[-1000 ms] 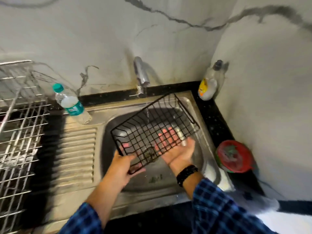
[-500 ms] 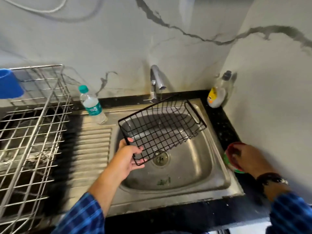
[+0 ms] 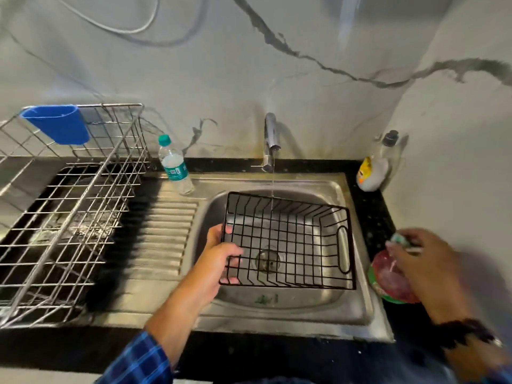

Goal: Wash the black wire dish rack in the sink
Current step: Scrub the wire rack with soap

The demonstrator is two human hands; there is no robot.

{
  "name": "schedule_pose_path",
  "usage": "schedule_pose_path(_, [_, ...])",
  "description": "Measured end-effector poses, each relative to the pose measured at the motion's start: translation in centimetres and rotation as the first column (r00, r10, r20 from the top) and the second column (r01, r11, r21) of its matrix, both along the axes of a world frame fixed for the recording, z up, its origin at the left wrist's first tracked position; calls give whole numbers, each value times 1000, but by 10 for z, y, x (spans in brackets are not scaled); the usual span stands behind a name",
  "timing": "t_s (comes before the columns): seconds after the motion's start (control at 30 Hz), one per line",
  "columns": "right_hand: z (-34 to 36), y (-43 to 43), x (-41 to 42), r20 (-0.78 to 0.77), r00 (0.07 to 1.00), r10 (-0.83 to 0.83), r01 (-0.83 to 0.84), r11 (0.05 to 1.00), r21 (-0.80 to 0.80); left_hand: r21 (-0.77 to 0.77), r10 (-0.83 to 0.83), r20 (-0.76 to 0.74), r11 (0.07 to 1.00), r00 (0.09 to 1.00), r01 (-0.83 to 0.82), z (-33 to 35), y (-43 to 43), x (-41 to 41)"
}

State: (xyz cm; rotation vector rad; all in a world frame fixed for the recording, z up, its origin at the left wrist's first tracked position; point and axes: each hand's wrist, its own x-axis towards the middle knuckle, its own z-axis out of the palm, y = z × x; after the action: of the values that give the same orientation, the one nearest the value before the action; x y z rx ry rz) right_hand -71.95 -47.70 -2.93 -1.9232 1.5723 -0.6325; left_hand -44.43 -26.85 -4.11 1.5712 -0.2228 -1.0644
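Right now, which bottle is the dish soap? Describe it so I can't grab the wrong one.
Start at the steel sink and go to its back right corner, on the black counter against the wall. The soap bottle leans there: cloudy, yellow label, dark cap. The other bottle, left of the tap, is clear with a teal cap.

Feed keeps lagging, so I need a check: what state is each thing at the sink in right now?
Black wire rack: held over the sink basin, under the stream.
Tap: running, thin stream.
Left hand: gripping the rack's left edge.
Right hand: blurred, pinching a greenish item above the red dish.
Red dish: on the counter.
Water bottle: upright, capped.
Soap bottle: upright, capped.
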Motion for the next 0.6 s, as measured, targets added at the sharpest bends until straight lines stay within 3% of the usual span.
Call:
schedule_pose_path(0.03, [15, 16, 11, 77, 997, 26, -19, 996, -87, 11, -13, 21, 1000, 1000, 13, 0, 0, -7])
schedule_pose_path(0.1, [27, 39, 40, -12, 971, 239, -237, 952, -195, 3, -26, 30, 1000, 999, 26, -4, -3, -22])
schedule_pose_path(0.2, [3, 54, 90, -300, 815, 495, -530, 847, -44, -43, -11, -14, 999, 1000, 10, -8, -8, -47])
schedule_pose_path(0.27, [-8, 59, 114, -361, 799, 481, -526, 850, -31, -57, -2, -20, 998, 1000, 1, -6, -12, -60])
schedule_pose_path(0.33, [-8, 68, 131, -329, 818, 473, -521, 851, -72, -77, 1, 26, 997, 1000, 1, -2, -15, -67])
schedule_pose_path(0.5, [1, 91, 159, -260, 691, 675, -711, 699, -74, -120, -42, 99, 991, 994, 54, 5, -13, -60])
schedule_pose_path(0.6, [13, 72, 146, -255, 730, 635, -665, 746, -46, -162, -29, 89, 986, 996, 43, 6, -9, -52])
